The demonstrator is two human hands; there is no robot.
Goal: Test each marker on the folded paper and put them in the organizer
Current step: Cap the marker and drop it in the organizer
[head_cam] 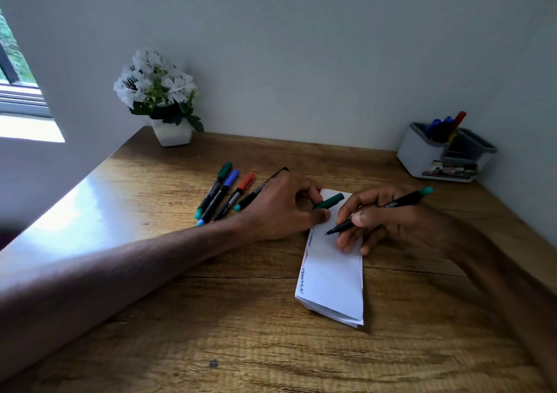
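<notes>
Testing now: the right hand [388, 223] grips an uncapped green marker [379, 210] in a writing hold, fingers closed round the barrel, tip just over the folded paper [331, 266].
Key relation: the marker's long axis runs from 2 o'clock (teal end cap) down to 8 o'clock (tip); the tip points at the paper's left margin, where scribbles already run in a column, so the next stroke looks to land near the top of that column.
Left hand: the left hand [283, 208] lies at 9 o'clock of the paper's top edge, thumb and fingers pinching the green cap [329, 201], and seems to steady the sheet (contact with the paper is hard to confirm).
Nearer hand: the right hand, already on the job; the cap must come back from the left.
Paper: white, folded into a long strip, long axis roughly 12 to 6 o'clock, with layered edges at the near end.
Waiting markers: four capped markers [224, 195] lie side by side at 10 o'clock of the paper, partly under the left hand.
Organizer: the organizer [422, 151] sits at 2 o'clock against the wall, well apart, a few markers standing in it.
Progress: roughly midway, by my judgement.
</notes>
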